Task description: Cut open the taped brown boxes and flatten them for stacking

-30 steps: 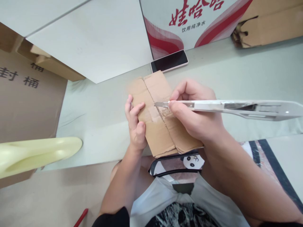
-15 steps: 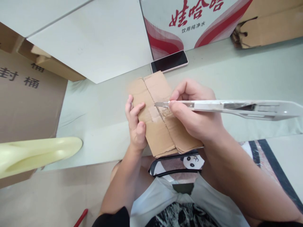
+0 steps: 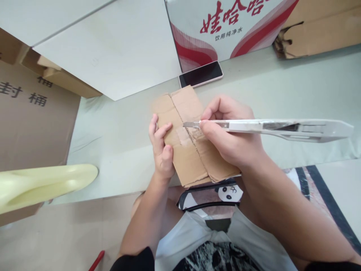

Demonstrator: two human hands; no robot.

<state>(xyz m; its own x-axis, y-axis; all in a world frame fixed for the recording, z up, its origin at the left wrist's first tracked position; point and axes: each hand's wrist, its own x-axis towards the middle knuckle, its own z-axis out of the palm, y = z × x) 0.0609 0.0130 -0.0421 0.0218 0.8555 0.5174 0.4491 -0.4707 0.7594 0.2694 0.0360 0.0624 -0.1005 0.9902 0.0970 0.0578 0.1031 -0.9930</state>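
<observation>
A small brown cardboard box (image 3: 187, 162) lies in front of me, with a seam running lengthwise down its top face and a strip of clear tape across the middle. My left hand (image 3: 163, 146) grips the box along its left side, fingers curled over the edge. Between the thumb and fingers of my right hand (image 3: 231, 131) is a white utility knife (image 3: 270, 126). Its blade is out and points left, the tip at the seam near the tape; whether it touches the cardboard I cannot tell.
Behind the box a phone (image 3: 200, 74) lies by a red-and-white carton (image 3: 225, 41). Another cardboard box (image 3: 324, 37) stands at the back right. A pale yellow curved object (image 3: 47, 184) juts in from the left, near a large carton (image 3: 34, 124). Something red (image 3: 96, 260) is on the floor.
The knife and my right hand have shifted very slightly left. My left hand and the box look almost unchanged.
</observation>
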